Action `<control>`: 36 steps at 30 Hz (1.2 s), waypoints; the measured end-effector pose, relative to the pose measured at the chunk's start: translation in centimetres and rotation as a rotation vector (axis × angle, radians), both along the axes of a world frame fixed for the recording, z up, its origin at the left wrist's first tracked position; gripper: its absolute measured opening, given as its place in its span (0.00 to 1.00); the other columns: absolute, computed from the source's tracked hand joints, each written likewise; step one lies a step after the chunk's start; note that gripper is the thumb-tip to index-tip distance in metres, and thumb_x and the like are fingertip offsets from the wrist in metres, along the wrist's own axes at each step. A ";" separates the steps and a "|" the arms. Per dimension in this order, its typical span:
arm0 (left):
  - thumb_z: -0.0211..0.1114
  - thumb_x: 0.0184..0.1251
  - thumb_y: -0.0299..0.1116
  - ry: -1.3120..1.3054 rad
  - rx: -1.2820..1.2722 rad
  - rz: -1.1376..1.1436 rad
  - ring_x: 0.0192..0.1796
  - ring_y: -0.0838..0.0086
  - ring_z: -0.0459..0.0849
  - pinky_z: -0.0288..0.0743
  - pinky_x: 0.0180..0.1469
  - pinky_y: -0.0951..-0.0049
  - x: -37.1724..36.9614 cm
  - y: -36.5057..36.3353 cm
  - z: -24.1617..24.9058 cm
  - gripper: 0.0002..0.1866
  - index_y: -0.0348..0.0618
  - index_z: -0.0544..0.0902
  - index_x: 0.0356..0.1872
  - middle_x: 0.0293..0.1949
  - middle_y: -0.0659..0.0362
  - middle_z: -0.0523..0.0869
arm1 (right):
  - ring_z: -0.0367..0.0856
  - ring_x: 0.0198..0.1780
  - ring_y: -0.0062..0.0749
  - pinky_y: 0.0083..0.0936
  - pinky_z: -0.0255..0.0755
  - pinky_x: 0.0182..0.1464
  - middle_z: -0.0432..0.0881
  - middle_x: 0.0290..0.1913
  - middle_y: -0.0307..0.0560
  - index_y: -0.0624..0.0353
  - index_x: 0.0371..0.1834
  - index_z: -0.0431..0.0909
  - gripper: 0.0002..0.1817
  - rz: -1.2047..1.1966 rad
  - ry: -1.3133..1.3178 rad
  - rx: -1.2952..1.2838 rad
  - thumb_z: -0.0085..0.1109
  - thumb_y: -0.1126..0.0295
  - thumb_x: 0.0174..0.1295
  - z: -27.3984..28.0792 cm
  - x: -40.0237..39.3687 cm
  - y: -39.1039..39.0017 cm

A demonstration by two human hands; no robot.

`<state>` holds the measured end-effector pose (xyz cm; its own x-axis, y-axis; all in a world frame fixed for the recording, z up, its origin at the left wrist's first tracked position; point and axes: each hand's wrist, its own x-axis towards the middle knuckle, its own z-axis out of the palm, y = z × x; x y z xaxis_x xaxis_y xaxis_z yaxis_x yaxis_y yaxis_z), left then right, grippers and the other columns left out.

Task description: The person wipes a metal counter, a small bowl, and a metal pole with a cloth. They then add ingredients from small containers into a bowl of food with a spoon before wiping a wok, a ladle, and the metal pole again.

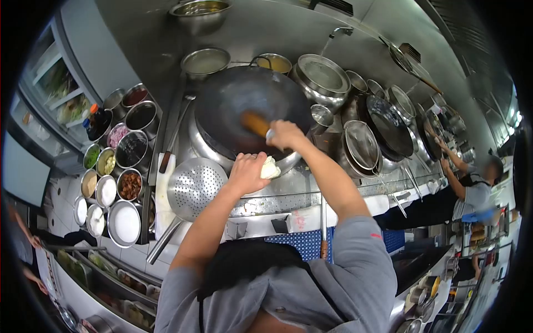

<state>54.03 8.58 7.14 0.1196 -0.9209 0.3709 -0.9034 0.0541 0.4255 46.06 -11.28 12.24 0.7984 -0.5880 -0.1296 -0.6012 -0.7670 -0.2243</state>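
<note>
A large dark wok (222,105) sits on the stove in front of me. My left hand (247,173) is closed around a folded white cloth (270,168) at the wok's near rim; the rim under it is hidden. My right hand (287,136) grips a brown wok brush (255,123) with a pale band by my fingers. Its blurred far end is inside the wok, over the dark surface. A perforated strainer ladle (197,187) lies left of my left forearm, its handle towards me.
Left stand several metal containers of ingredients, among them chopped brown pieces (130,185) and white powder (124,222). A long-handled ladle (176,130) lies beside the wok. Behind are metal bowls (206,61); right, a pot with a strainer (362,145). A co-worker (472,183) stands far right.
</note>
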 end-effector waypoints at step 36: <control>0.72 0.48 0.39 -0.102 -0.003 0.018 0.40 0.48 0.83 0.67 0.45 0.50 -1.8 0.9 -0.8 0.23 0.38 0.74 0.42 0.34 0.46 0.84 | 0.82 0.44 0.63 0.52 0.77 0.44 0.81 0.42 0.67 0.50 0.67 0.73 0.28 -0.552 -0.394 -0.342 0.63 0.66 0.61 -14.7 -26.7 19.9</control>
<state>52.21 9.44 6.37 0.0972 -0.9178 0.3849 -0.9427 0.0391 0.3313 19.37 8.65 -2.43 0.3262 -0.8719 0.3651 -0.8426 -0.4433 -0.3058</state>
